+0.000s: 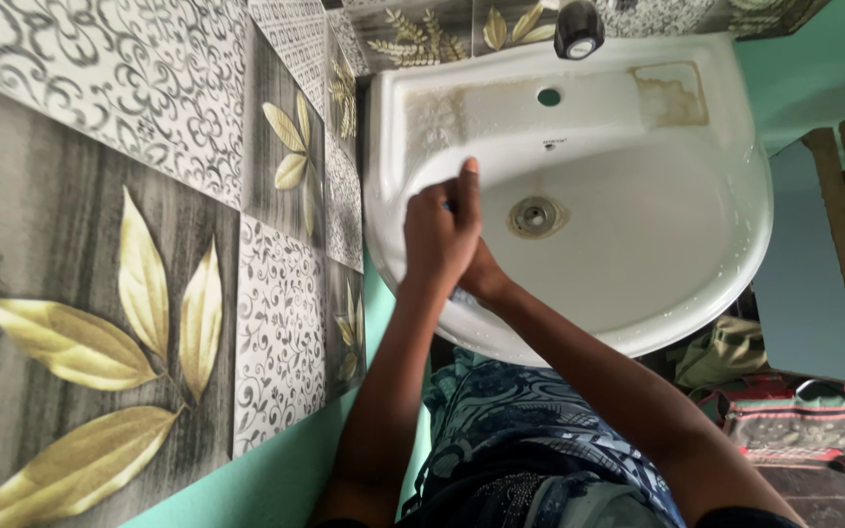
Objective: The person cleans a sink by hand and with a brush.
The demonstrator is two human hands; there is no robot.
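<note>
1. Over the left rim of the white ceramic wash basin (638, 284), the left hand (439, 235) is curled with fingers together, lying on top of the right hand (481, 276); a small pale object seems pinched between them, too hidden to identify.
2. Whether the right hand's fingers are closed cannot be told, as the left hand covers them.
3. Both forearms reach up from the near edge and cross at the wrists.
4. Judging by the basin, work looks partly done: the bowl appears wet with droplets, while brownish stains remain on the far ledge.
5. Farther off: the round metal drain (534, 216), the dark tap (578, 29), and leaf-patterned wall tiles (100, 323) at left.
</note>
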